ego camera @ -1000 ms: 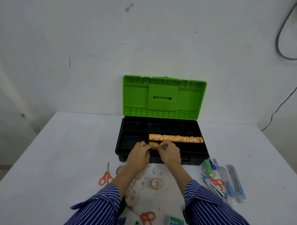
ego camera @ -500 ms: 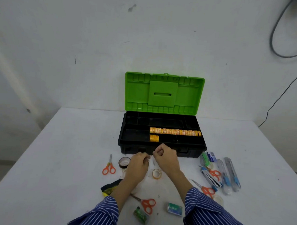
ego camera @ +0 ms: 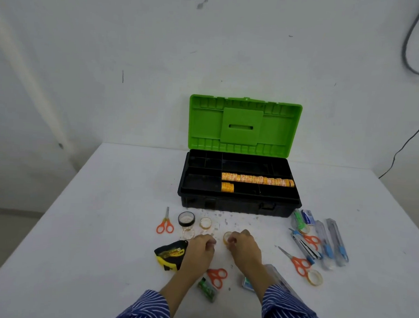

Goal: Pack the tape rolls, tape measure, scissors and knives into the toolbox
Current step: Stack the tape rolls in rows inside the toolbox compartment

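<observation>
My right hand [ego camera: 244,247] grip pinches clear tape roll [ego camera: 227,239] on table [ego camera: 104,226]; left hand [ego camera: 199,248] grip curled, contents unclear to me; toolbox [ego camera: 240,196] lid up.

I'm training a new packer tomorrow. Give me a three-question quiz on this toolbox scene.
1. True or false: the green toolbox lid stands open.
2. Which hand's grip is on the small clear tape roll: A left hand, B right hand?
3. Fill in: the yellow-and-black tape measure lies on the white ___.

Key: 1 true; 2 B; 3 table.
</observation>
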